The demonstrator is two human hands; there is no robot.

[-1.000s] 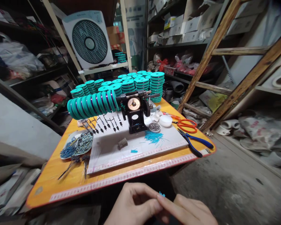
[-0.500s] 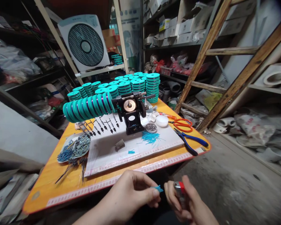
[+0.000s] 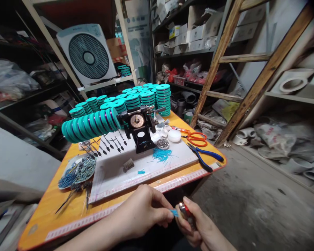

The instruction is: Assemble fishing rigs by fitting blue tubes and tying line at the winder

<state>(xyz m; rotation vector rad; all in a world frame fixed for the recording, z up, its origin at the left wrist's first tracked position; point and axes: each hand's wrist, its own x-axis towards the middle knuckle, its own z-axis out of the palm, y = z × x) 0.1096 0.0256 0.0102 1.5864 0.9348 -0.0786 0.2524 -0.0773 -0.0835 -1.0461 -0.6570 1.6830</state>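
My left hand [image 3: 149, 211] pinches a small bunch of thin blue strips [image 3: 174, 212] between thumb and fingertips, just off the table's front edge. My right hand [image 3: 196, 223] is wrapped round a lighter [image 3: 184, 209] with a metal top and a red part, the thumb up at its top. The lighter's top is right beside the tips of the strips; a bright spot shows on the metal, and I cannot tell if it is a flame. On the white board [image 3: 107, 186] lie a loose pile of blue strips [image 3: 162, 155], a few short ones [image 3: 141, 172] and a small grey spool [image 3: 128, 164].
A black winding device [image 3: 141, 134] carries a row of teal discs [image 3: 90, 124]; stacked teal spools [image 3: 163, 99] stand behind it. Blue-handled pliers [image 3: 204, 157], orange scissors [image 3: 196, 138], a dish of metal bits [image 3: 162, 143] and a heaped plate [image 3: 78, 169] lie around.
My right hand has moved left with the lighter, bringing its top up against the strips' tips. The thumb has come down onto the lighter. The whole view has shifted slightly.
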